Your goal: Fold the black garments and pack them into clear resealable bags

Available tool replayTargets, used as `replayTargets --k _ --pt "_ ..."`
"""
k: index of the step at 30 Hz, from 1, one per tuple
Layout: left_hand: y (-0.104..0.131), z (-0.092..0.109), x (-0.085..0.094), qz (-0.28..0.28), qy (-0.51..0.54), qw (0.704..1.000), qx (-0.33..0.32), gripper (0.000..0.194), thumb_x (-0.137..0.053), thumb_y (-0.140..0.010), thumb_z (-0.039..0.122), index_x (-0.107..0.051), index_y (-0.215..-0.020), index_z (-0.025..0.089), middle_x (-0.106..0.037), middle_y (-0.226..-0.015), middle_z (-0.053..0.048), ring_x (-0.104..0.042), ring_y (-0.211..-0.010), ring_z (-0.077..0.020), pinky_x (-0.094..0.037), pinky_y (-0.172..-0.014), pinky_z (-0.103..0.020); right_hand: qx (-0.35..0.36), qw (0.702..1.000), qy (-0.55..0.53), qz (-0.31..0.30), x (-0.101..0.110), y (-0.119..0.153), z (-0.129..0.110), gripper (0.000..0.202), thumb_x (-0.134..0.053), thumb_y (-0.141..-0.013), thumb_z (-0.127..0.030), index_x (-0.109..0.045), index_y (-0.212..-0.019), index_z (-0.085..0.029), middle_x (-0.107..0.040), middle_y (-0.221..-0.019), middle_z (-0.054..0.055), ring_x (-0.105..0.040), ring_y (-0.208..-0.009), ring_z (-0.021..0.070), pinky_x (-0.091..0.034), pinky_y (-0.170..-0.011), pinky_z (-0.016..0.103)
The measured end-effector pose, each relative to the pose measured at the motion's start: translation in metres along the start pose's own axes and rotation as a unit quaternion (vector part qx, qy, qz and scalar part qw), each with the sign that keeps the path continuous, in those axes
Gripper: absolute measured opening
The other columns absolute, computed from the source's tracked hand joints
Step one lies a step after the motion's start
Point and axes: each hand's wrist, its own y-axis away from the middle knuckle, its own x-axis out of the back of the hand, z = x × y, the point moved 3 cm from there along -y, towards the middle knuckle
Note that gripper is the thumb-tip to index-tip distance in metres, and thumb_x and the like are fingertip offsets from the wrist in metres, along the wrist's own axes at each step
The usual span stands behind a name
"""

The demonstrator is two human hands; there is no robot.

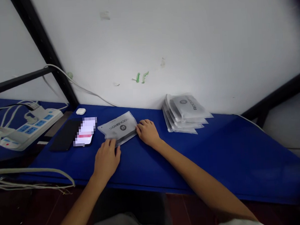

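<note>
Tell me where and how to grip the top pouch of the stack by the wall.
Pinch the top pouch by its near right corner, probably best with the right hand coming from the front right. That corner juts past the pouches beneath, while the wall stands close behind the stack.

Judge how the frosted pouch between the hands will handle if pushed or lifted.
The frosted pouch probably flexes: its edges look thin and wavy. Its smooth, plastic-looking surface may be slippery. Lying flat on the blue tabletop, it seems unlikely to roll.
</note>
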Motion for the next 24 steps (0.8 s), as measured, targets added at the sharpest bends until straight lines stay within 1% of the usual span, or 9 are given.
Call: replayTargets --k 2,4,10,13,14,16,18,22,24 --pt "-0.006 -0.001 0.000 -0.003 0.004 1.000 -0.003 0.031 -0.046 -0.093 0.028 -0.055 -0.119 0.015 -0.061 -0.114 -0.011 -0.059 -0.102 -0.0252 -0.049 -0.080 -0.035 0.007 1.000 0.004 0.001 0.007 0.021 0.003 0.030 -0.041 -0.095 -0.024 -0.071 -0.096 -0.016 -0.066 -0.108 0.013 -0.053 -0.107 0.0273 -0.039 -0.097 0.043" --pt "-0.010 0.001 0.001 -0.009 0.011 1.000 -0.014 0.029 -0.045 -0.093 0.028 -0.057 -0.117 0.015 -0.061 -0.113 -0.011 -0.059 -0.102 -0.0253 -0.048 -0.081 -0.035 0.014 1.000 0.005 0.006 0.014 0.043 0.006 0.026 -0.045 -0.094 -0.023 -0.070 -0.096 -0.018 -0.068 -0.106 0.011 -0.054 -0.107 0.0265 -0.041 -0.095 0.042" --pt "-0.009 0.017 0.009 -0.039 0.027 0.997 -0.053 0.025 -0.043 -0.094 0.030 -0.064 -0.088 0.018 -0.067 -0.092 -0.007 -0.063 -0.089 -0.0243 -0.048 -0.073 -0.035 0.026 0.997 -0.001 0.076 0.032 0.092 0.011 0.022 -0.049 -0.092 -0.021 -0.069 -0.085 -0.016 -0.070 -0.099 0.010 -0.059 -0.098 0.0261 -0.048 -0.086 0.042" --pt "-0.010 0.023 0.011 -0.028 0.044 0.998 -0.047 0.029 -0.041 -0.094 0.032 -0.064 -0.081 0.019 -0.067 -0.083 -0.005 -0.064 -0.076 -0.0221 -0.049 -0.068 -0.034 0.005 0.993 -0.005 0.114 0.035 0.100 0.012 0.022 -0.048 -0.092 -0.023 -0.069 -0.094 -0.015 -0.067 -0.109 0.014 -0.060 -0.101 0.0288 -0.050 -0.084 0.046" --pt "-0.011 0.024 0.012 0.001 0.054 0.997 -0.052 0.027 -0.041 -0.094 0.031 -0.064 -0.085 0.019 -0.068 -0.088 -0.006 -0.064 -0.079 -0.0224 -0.050 -0.071 -0.035 0.001 0.992 -0.015 0.122 0.035 0.100 0.012 0.024 -0.048 -0.092 -0.024 -0.068 -0.102 -0.015 -0.065 -0.115 0.016 -0.060 -0.104 0.0295 -0.050 -0.086 0.047" --pt "-0.014 0.028 0.011 0.075 0.076 0.991 -0.086 0.025 -0.045 -0.092 0.030 -0.062 -0.104 0.016 -0.065 -0.109 -0.011 -0.061 -0.099 -0.0255 -0.049 -0.084 -0.038 0.010 0.992 -0.042 0.116 0.033 0.099 0.010 0.030 -0.049 -0.092 -0.027 -0.063 -0.115 -0.015 -0.061 -0.125 0.017 -0.058 -0.112 0.0301 -0.050 -0.091 0.049" --pt "-0.018 0.031 0.007 0.101 0.085 0.981 -0.139 0.038 -0.049 -0.091 0.033 -0.055 -0.122 0.013 -0.055 -0.130 -0.015 -0.051 -0.120 -0.0290 -0.043 -0.098 -0.042 0.034 0.994 -0.069 0.083 0.028 0.098 0.008 0.036 -0.050 -0.092 -0.030 -0.059 -0.123 -0.015 -0.058 -0.130 0.017 -0.055 -0.118 0.0293 -0.047 -0.097 0.049" --pt "-0.024 0.032 -0.011 0.005 0.063 0.974 -0.215 0.058 -0.057 -0.086 0.046 -0.046 -0.134 0.016 -0.046 -0.142 -0.016 -0.042 -0.130 -0.0326 -0.039 -0.103 -0.049 0.048 0.994 -0.098 0.014 0.022 0.099 0.007 0.047 -0.054 -0.090 -0.036 -0.051 -0.133 -0.016 -0.054 -0.136 0.016 -0.051 -0.125 0.0294 -0.041 -0.103 0.054" --pt "-0.025 0.030 -0.017 -0.017 0.050 0.972 -0.228 0.066 -0.062 -0.082 0.047 -0.043 -0.137 0.016 -0.046 -0.142 -0.017 -0.042 -0.131 -0.0338 -0.039 -0.102 -0.050 0.045 0.993 -0.107 -0.007 0.022 0.100 0.007 0.055 -0.058 -0.088 -0.039 -0.047 -0.136 -0.016 -0.051 -0.139 0.017 -0.049 -0.127 0.0302 -0.039 -0.105 0.055"
